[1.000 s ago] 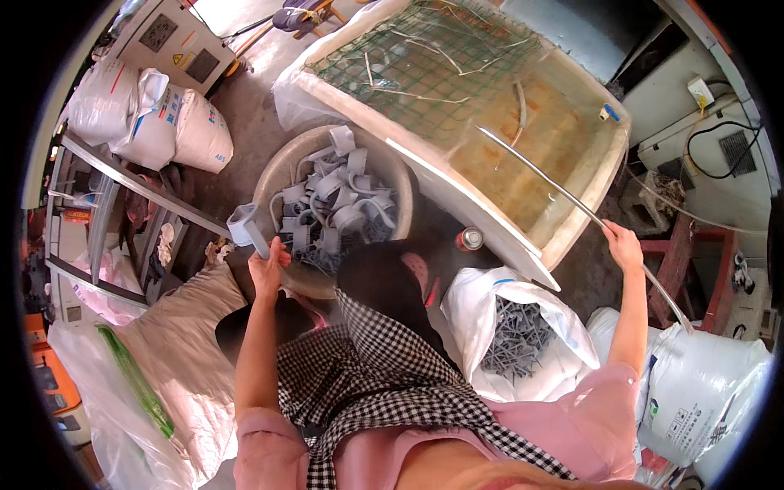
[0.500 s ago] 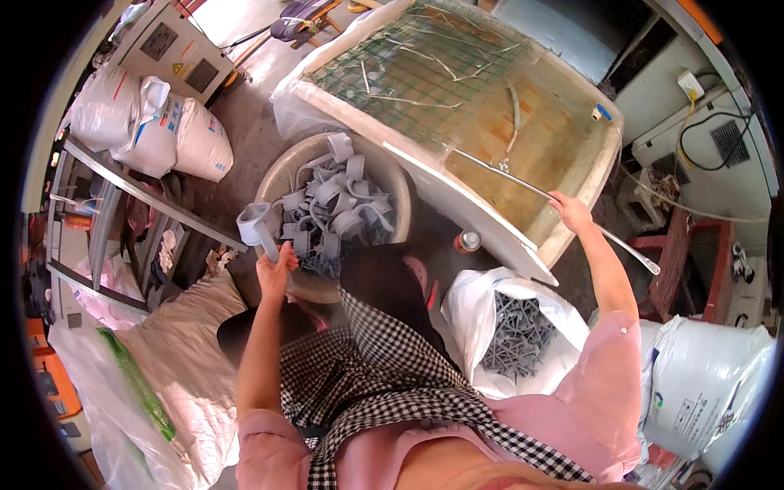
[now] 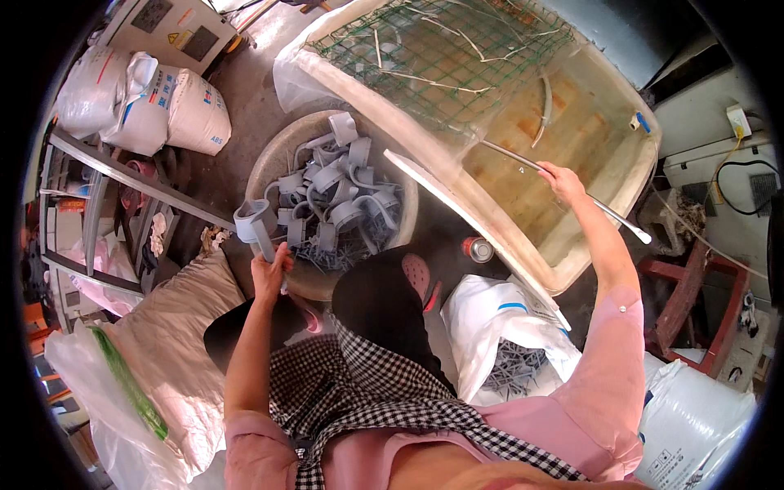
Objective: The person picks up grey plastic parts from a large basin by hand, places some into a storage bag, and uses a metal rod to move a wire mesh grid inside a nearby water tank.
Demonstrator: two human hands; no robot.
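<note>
1. The right hand (image 3: 563,184) has moved farther left, from beyond the right edge of the large tub (image 3: 384,104) to a place above it, taking the metal rod (image 3: 608,211) along. The rod's near end no longer points at the bags at the right.
2. The left hand (image 3: 272,269) has stayed almost where it was, with the gray part (image 3: 256,220) upright in it. The rod thus seems to be coming nearer the part, though the two are well apart.
3. Left hand: fingers closed round the part's straight stem, its ring-shaped end up, just beside the near-left rim of the round basin (image 3: 268,155). Similar gray pieces (image 3: 331,196) fill that basin.
4. Right hand: fingers wrapped round the rod, which slants from far left to near right across the tub's near side. Whether its far tip touches the tub cannot be told.
5. Both hands are thus narrow and occupied. Near the person's right knee stands a white sack (image 3: 474,327) of thin gray scraps (image 3: 514,367).
</note>
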